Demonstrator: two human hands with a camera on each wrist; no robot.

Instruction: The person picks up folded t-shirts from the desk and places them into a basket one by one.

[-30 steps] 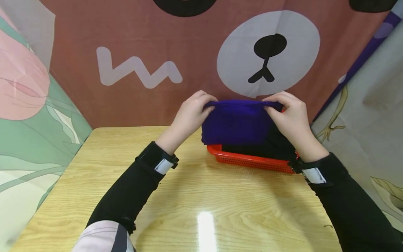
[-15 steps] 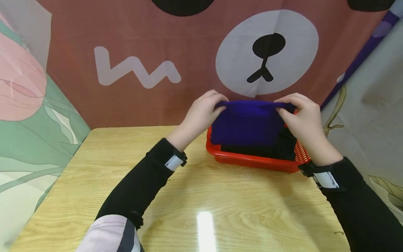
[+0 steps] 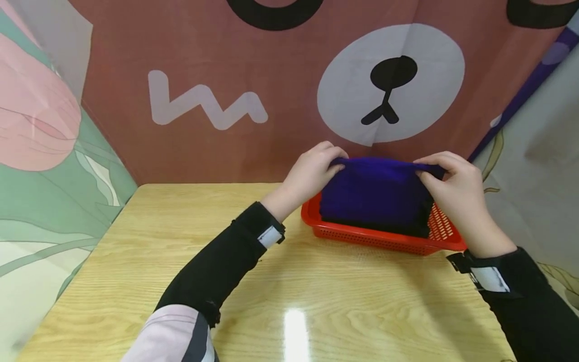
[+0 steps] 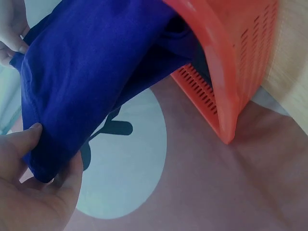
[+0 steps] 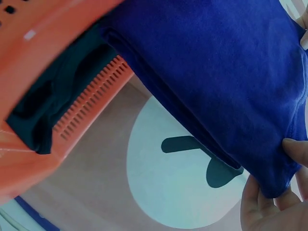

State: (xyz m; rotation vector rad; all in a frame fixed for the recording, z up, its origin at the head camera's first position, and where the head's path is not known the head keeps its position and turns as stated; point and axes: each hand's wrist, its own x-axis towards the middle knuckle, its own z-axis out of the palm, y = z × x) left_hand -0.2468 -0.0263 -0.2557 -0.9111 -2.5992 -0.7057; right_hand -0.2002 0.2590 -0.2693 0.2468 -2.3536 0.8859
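Observation:
A folded blue-purple piece of clothing [image 3: 375, 193] hangs from both hands, its lower part down inside a red plastic basket [image 3: 384, 243]. The left hand [image 3: 312, 173] pinches its top left corner between thumb and fingers. At the top right corner, the right hand [image 3: 463, 201] pinches the fold in the same way. Dark folded fabric [image 5: 72, 77] lies in the basket under the blue-purple cloth; only its edge shows in the head view. In the left wrist view the cloth's folded layers [image 4: 96, 67] slope from the fingers to the basket rim.
The basket stands at the back right of a wooden table [image 3: 244, 271], near a brown cloth backdrop [image 3: 203, 156] with a printed bear face. A pale printed curtain [image 3: 543, 176] hangs along the right side.
Both hands have moved right and somewhat down with the blue-purple cloth, which now sits lower in the basket. More of the basket's right end shows. The head view has shifted slightly.

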